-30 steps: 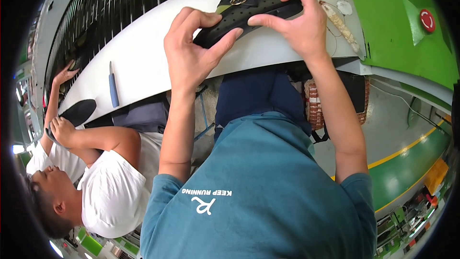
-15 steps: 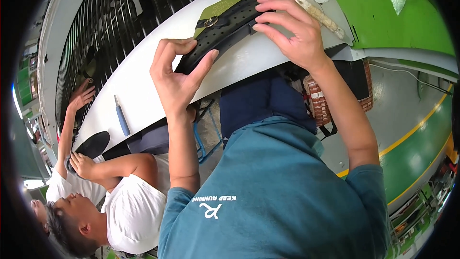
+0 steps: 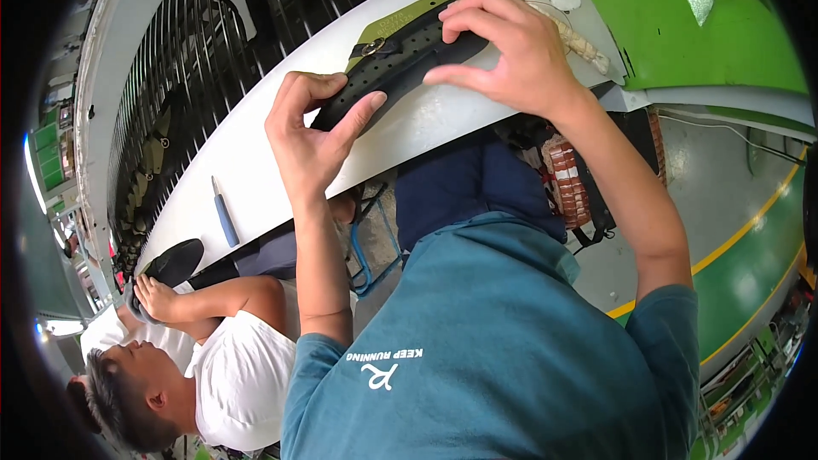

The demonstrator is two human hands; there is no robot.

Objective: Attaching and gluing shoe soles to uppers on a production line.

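Note:
A black perforated shoe upper (image 3: 400, 51) lies tilted over the white table edge, with a small strap and round metal buckle (image 3: 372, 48) on it. A yellow-green board (image 3: 400, 22) shows along its far side. My left hand (image 3: 311, 128) pinches the upper's left end between thumb and bent fingers. At the right end, my right hand (image 3: 520, 55) curls its fingers over the far edge, its thumb along the near edge. The underside of the upper is hidden.
A blue-handled pointed tool (image 3: 224, 215) lies on the white table (image 3: 264, 170). Beyond runs a rack of metal rollers (image 3: 281, 0). A pale, wrapped stick-like object (image 3: 584, 47) sits at right, near a green machine panel (image 3: 656, 25). At left, a co-worker (image 3: 230, 358) handles a dark sole (image 3: 175, 262).
My right thumb has slid left and down along the upper's near edge, and its fingers have shifted left. My left hand keeps its hold. A co-worker's arm at the rollers has withdrawn.

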